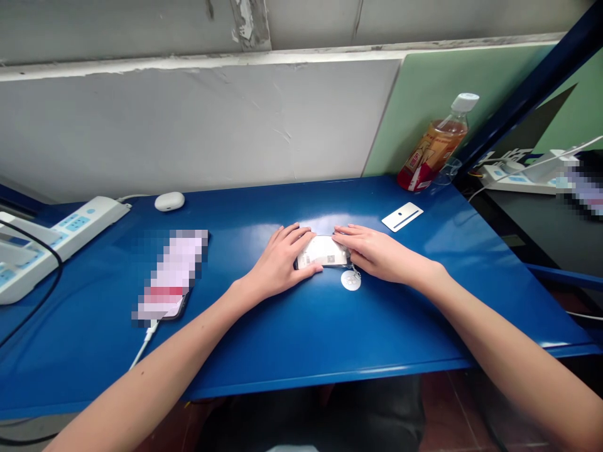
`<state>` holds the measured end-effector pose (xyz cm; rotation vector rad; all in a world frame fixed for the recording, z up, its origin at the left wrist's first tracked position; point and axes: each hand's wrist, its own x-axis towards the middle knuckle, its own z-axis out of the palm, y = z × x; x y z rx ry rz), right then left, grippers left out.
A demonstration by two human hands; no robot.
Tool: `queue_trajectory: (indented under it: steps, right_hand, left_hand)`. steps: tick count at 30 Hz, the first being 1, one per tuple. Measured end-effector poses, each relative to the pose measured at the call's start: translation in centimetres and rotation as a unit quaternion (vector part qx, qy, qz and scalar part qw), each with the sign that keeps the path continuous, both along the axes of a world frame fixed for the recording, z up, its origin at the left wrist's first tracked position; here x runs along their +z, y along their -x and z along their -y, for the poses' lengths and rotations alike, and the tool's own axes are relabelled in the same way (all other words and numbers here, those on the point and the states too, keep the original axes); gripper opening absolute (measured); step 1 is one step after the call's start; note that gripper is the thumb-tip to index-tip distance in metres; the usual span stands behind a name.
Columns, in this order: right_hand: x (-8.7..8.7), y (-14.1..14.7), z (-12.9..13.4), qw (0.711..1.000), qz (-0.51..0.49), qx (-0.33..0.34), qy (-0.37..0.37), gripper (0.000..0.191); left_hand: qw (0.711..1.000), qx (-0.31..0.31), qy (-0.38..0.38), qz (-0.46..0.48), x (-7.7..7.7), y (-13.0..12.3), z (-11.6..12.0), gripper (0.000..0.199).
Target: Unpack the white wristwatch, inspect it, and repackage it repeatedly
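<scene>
A small flat packet (320, 251) with a white label and a printed square code lies on the blue table between my hands. My left hand (285, 257) grips its left end, thumb along the near edge and fingers on the far side. At the right end, the fingers of my right hand (372, 251) are closed on the packet's corner; its thumb is partly hidden. A round pale tag (351, 280) hangs by a short chain from the packet's near right corner and rests on the table.
On the left are a phone (174, 276) with a white cable, a white earbud case (169, 201) and a power strip (70, 235). A white card (402, 216) and a drink bottle (433, 150) are at the back right. The blue table (330, 339) ends at a wall.
</scene>
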<state>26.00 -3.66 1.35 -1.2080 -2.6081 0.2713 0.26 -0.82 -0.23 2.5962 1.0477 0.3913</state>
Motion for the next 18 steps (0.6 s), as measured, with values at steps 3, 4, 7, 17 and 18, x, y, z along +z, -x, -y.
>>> queue_trajectory:
  steps: [3, 4, 7, 17, 18]
  right_hand:
    - [-0.01, -0.11, 0.08, 1.000, 0.004, -0.006, 0.016, 0.042]
    - [-0.07, -0.14, 0.08, 1.000, 0.003, -0.008, 0.020, 0.044]
    - [-0.30, -0.18, 0.03, 1.000, -0.008, -0.012, 0.023, 0.050]
    - [-0.12, -0.09, 0.10, 0.999, -0.037, -0.005, 0.034, 0.061]
    - [-0.11, -0.09, 0.11, 0.999, -0.035, -0.005, 0.037, 0.060]
  left_hand:
    - [1.000, 0.000, 0.003, 0.002, -0.01, -0.05, 0.01, 0.063]
    - [1.000, 0.000, 0.002, 0.003, -0.02, -0.05, 0.02, 0.062]
    - [1.000, 0.000, -0.003, 0.006, -0.11, 0.01, 0.01, 0.063]
    - [1.000, 0.000, -0.009, 0.002, -0.21, 0.03, 0.01, 0.064]
    - [1.000, 0.001, -0.010, 0.002, -0.19, 0.03, 0.02, 0.063]
